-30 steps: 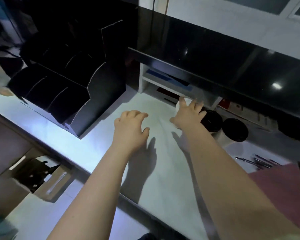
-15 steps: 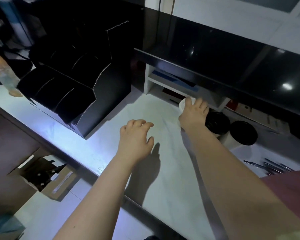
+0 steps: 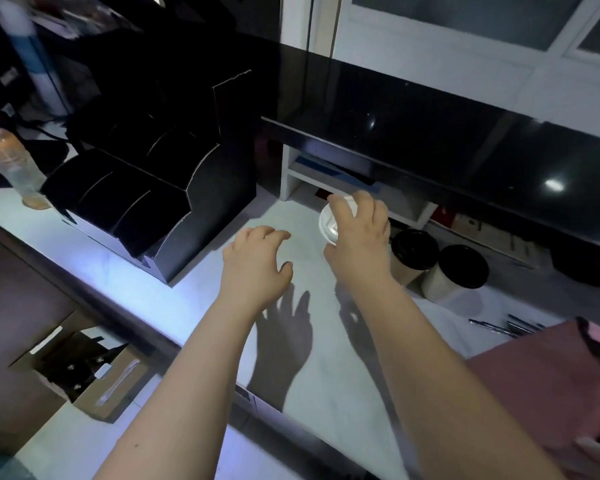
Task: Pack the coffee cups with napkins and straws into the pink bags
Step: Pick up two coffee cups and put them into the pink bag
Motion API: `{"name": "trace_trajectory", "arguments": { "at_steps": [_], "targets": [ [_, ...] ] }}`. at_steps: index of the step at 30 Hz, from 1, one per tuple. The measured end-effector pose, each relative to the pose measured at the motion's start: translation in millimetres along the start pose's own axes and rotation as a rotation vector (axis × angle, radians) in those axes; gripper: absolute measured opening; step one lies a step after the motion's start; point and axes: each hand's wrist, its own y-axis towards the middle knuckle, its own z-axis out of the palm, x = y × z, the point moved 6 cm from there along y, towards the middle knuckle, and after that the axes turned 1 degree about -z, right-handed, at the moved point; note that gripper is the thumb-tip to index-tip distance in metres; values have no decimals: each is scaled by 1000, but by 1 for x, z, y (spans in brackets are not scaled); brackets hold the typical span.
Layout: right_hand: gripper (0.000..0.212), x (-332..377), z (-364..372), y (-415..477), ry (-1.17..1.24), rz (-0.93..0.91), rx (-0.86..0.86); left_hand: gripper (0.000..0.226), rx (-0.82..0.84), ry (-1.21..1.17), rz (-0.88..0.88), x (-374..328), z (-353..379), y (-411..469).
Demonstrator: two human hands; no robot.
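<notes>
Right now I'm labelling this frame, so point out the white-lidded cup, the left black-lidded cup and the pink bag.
white-lidded cup (image 3: 327,226): head view, on its white lid.
left black-lidded cup (image 3: 414,247): head view, centre of its lid.
pink bag (image 3: 534,386): head view, its flat side.

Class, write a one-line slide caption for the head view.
Right hand grips a white-lidded cup beside two black-lidded cups; left hand holds nothing.

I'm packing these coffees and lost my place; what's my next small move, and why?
Probably lift the white-lidded cup off the counter toward the pink bag: your right hand curls round its lid, while your left hand hovers free, holding nothing.
</notes>
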Motion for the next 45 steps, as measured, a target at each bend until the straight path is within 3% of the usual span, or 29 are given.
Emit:
{"name": "trace_trajectory", "arguments": {
  "at_steps": [7, 13, 17, 21, 25, 27, 29, 32, 35, 40, 45],
  "targets": [
    [67, -44, -136, -32, 169, 134, -216, 48, -138, -50, 266, -110, -56, 7],
    [67, -139, -233, -99, 168, 326, -374, 51, -92, -144, 605, -252, -53, -22],
    [65, -196, -265, -160, 56, 424, -390, 51, 17, -186, 768, -325, -22, -59],
    [67, -231, -283, -215, 108, 500, -530, 44, 147, -346, 877, -372, 3, -95],
    [69, -259, -302, -254, 206, 541, -558, 25, 427, -522, 868, -397, 26, -123],
    [68, -268, -309, -269, 234, 546, -527, 23, 543, -408, 858, -404, 42, -132],
    [67, -271, -309, -279, 254, 539, -431, 27, 542, -246, 901, -409, 54, -138],
    [70, -267, -296, -282, 216, 500, -267, 60, 546, -196, 934, -412, 62, -139],
    [78, -259, -268, -274, 33, 485, -103, 96, 550, -144, 954, -409, 67, -137],
    [77, -272, -230, -281, -94, 539, 107, 125, 574, 58, 1031, -399, 79, -143],
    [78, -302, -237, -299, -270, 712, 201, 146, 623, 230, 1057, -387, 83, -161]
  ]
}}
